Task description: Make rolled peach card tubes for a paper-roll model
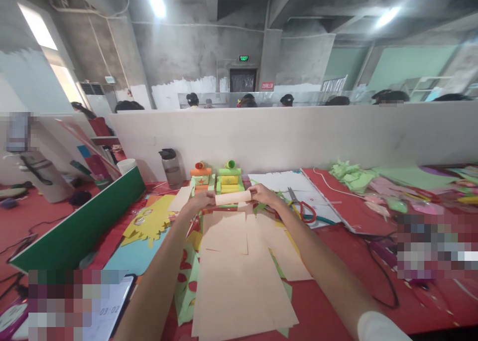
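Note:
A rolled tube of cream paper (233, 198) is held level between my two hands. My left hand (203, 200) grips its left end, and my right hand (261, 194) pinches the right end. Below the tube lie flat sheets of cream paper (239, 286), one smaller sheet resting on top of the larger ones. Just behind my hands stand two small paper models, one orange (201, 178) and one green and yellow (229, 178), each topped with a little rolled tube.
Scissors (308, 212) with red handles lie on a white board at right. Crumpled green paper (349, 174) is farther right. Yellow cut paper (153, 219), a green panel (85, 216) and a bottle (171, 169) stand or lie at left. A white partition (284, 137) closes the back.

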### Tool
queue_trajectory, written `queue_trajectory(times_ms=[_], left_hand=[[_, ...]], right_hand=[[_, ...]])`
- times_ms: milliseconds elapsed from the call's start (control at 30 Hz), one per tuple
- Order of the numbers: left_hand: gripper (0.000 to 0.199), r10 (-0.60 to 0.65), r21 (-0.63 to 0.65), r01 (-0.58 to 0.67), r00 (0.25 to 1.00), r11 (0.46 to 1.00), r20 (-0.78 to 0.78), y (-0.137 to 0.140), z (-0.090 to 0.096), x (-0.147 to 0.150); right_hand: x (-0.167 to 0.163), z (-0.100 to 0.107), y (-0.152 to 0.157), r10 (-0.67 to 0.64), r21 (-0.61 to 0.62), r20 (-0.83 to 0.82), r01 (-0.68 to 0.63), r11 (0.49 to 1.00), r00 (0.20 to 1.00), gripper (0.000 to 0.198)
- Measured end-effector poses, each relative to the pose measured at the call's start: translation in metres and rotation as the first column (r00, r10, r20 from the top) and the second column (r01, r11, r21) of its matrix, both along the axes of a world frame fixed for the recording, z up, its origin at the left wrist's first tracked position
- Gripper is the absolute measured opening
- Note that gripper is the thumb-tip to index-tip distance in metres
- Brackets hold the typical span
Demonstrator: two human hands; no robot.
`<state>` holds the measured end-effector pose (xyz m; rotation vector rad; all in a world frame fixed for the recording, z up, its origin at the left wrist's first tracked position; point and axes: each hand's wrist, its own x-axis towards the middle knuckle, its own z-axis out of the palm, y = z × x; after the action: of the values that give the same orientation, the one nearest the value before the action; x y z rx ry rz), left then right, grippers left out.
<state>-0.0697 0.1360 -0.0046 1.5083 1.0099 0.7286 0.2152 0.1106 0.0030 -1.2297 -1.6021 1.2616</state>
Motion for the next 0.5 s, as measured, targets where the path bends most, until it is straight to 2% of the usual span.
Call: queue_trajectory(times_ms=[133,300,500], left_hand=[[0.008,-0.028,-0.048,0.027,0.999,0.998,-0.017,-0.006,0.002,0.001],[0.008,-0.041,-0.028,0.041,0.999,0.999,-0.011,-0.007,0.009,0.000],[0.013,-0.061,0.032,0.060,0.998,0.998,0.017,-0.011,0.032,0.002]], right_hand=[[0.001,-0.004,0.002,0.005,-0.007,0.014,-0.005,1.000,1.000,0.014],[0.003,-0.001,0.000,0.002,-0.014,-0.016,-0.002,1.000,1.000,0.010],[0.009,0.002,0.000,0.005,-0.026,-0.107,-0.008,1.000,0.994,0.016]])
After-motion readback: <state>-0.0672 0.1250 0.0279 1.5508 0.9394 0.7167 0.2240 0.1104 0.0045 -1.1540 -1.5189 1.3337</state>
